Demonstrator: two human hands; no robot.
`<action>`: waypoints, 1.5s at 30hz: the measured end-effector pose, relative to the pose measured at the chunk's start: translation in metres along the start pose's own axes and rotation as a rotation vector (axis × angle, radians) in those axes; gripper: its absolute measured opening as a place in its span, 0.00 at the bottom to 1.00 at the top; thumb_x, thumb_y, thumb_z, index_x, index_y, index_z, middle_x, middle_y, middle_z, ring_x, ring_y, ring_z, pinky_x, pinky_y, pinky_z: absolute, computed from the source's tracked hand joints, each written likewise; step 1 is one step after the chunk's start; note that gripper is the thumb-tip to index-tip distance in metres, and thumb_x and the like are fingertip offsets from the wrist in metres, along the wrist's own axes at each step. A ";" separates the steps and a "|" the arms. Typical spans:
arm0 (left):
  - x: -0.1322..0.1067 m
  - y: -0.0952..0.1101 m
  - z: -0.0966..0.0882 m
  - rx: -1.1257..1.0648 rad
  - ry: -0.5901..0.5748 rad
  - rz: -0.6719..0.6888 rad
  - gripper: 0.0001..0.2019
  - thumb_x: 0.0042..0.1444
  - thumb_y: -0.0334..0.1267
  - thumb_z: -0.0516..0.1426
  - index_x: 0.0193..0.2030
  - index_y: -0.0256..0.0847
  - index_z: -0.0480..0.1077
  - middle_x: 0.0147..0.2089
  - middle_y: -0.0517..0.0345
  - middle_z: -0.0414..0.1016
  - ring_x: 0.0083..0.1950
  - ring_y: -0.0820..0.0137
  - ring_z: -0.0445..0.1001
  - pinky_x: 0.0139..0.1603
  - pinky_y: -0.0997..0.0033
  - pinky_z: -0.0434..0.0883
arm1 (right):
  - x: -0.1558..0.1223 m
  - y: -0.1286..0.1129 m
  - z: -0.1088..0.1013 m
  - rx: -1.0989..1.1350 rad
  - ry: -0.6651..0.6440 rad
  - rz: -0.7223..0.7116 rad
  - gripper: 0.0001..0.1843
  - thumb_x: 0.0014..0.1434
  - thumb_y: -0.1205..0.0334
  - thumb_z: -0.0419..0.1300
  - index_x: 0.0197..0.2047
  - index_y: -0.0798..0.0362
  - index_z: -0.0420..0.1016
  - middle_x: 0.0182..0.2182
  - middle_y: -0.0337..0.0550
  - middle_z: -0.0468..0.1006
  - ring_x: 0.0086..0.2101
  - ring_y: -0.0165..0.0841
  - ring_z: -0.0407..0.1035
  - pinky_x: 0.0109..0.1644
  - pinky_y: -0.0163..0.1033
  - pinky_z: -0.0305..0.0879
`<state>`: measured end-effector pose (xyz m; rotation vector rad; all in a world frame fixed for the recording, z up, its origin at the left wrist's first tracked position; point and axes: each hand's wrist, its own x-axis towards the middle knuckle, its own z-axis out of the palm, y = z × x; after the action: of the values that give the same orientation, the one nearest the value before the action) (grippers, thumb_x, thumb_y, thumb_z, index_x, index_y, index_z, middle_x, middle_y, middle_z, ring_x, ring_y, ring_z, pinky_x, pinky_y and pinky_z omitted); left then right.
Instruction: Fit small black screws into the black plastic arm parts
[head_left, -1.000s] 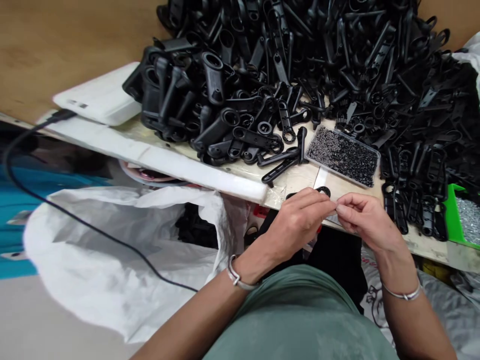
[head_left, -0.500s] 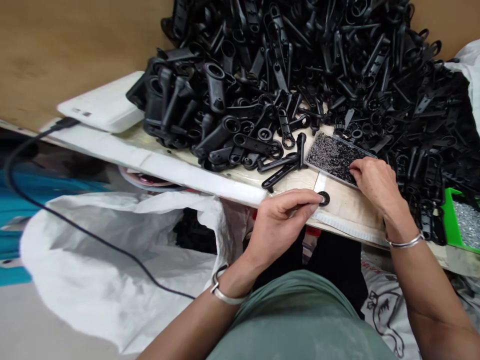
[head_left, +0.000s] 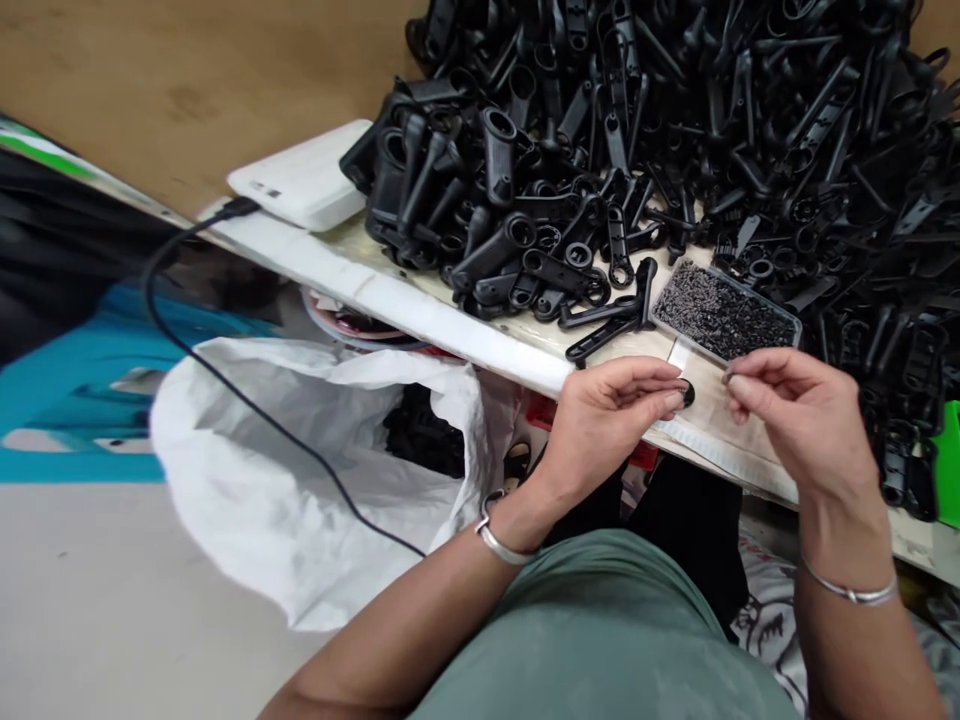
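Between thumb and forefinger of my left hand (head_left: 600, 415) is a small black round plastic piece (head_left: 688, 394), held just over the table edge. My right hand (head_left: 814, 415) is closed in a pinch to its right, with a tiny dark piece (head_left: 727, 375) at the fingertips, too small to name. A gap separates the two hands. Just beyond them sits a shallow clear tray (head_left: 688, 342) filled with tiny dark pieces (head_left: 720, 308). Several long black plastic handle-like parts (head_left: 611, 335) lie to the tray's left.
A large heap of black plastic parts (head_left: 600, 130) covers the back of the table. A white power bank (head_left: 300, 180) with a black cable (head_left: 247, 390) lies at left. Below the edge hangs an open white sack (head_left: 225, 480) with black parts inside. A green bin (head_left: 949, 465) stands at far right.
My right hand has come out of the tray and moved nearer my body, bringing a tiny piece. My left hand keeps the round piece. The view has shifted left.
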<state>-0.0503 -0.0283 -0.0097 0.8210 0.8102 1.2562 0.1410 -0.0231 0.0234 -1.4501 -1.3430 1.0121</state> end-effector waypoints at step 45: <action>-0.013 0.002 0.003 0.139 0.004 0.112 0.06 0.49 0.31 0.68 0.36 0.38 0.79 0.35 0.58 0.84 0.38 0.70 0.84 0.44 0.75 0.81 | -0.040 0.009 0.033 0.547 -0.127 0.286 0.11 0.49 0.55 0.73 0.34 0.49 0.79 0.27 0.36 0.79 0.23 0.24 0.72 0.24 0.26 0.71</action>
<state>-0.0501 -0.0417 -0.0057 0.9878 0.8722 1.3110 0.1084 -0.0606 0.0054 -1.1844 -0.8520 1.5382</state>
